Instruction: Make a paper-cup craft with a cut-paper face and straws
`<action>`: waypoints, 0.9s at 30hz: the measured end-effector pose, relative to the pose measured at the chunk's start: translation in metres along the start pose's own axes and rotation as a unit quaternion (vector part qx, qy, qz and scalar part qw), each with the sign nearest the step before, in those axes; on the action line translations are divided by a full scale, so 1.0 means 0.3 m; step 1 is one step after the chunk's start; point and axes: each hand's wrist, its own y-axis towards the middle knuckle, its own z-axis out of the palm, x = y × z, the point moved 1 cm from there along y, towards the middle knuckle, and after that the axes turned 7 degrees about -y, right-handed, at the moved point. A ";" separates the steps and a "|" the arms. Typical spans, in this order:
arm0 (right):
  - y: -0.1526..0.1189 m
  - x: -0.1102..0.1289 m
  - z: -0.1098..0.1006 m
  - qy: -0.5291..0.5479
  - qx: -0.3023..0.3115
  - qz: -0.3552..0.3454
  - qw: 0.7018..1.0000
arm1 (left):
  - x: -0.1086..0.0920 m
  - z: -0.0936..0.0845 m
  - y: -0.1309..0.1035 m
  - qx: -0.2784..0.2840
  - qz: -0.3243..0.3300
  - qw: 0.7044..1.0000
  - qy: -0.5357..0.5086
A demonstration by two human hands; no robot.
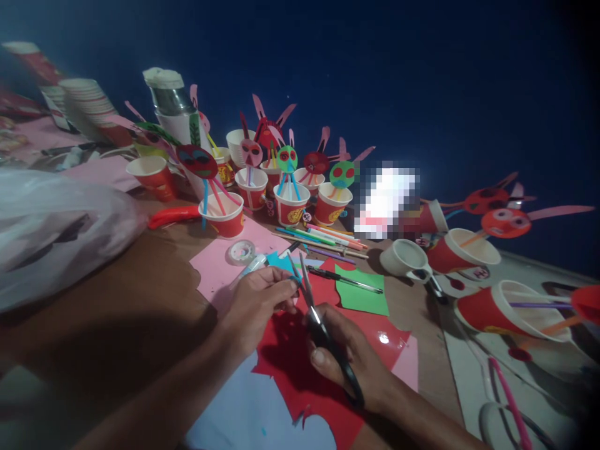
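Observation:
My right hand (340,350) grips a pair of scissors (315,312) by the black handles, with the blades slightly apart and pointing away from me. Between the thumb and fingers of my left hand (262,300) is a small piece of blue paper (297,279), mostly hidden, right at the blades. Under both hands lies a red paper sheet (300,369) with cut, scalloped edges. A black pen (347,279) rests across a green paper piece (363,297) just beyond my right hand. More blue paper (277,265) shows behind my left fingertips.
Red paper cups (290,206) with paper faces on straws line the back. A tape roll (240,252) lies on pink paper (206,275). Loose straws (323,237) lie ahead, a white mug (404,259) to their right. A plastic bag (60,237) fills the left side.

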 end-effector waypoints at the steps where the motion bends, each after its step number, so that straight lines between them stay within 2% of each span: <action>1: 0.001 0.000 -0.001 0.000 0.002 -0.001 1.000 | 0.002 0.003 0.000 0.000 -0.005 1.000 -0.003; 5: 0.005 0.003 -0.002 -0.002 0.001 -0.009 1.000 | 0.007 0.007 -0.007 0.007 -0.020 1.000 0.001; 27: -0.003 0.015 0.007 -0.049 -0.017 -0.024 0.998 | 0.010 0.016 -0.025 0.018 -0.017 1.000 -0.010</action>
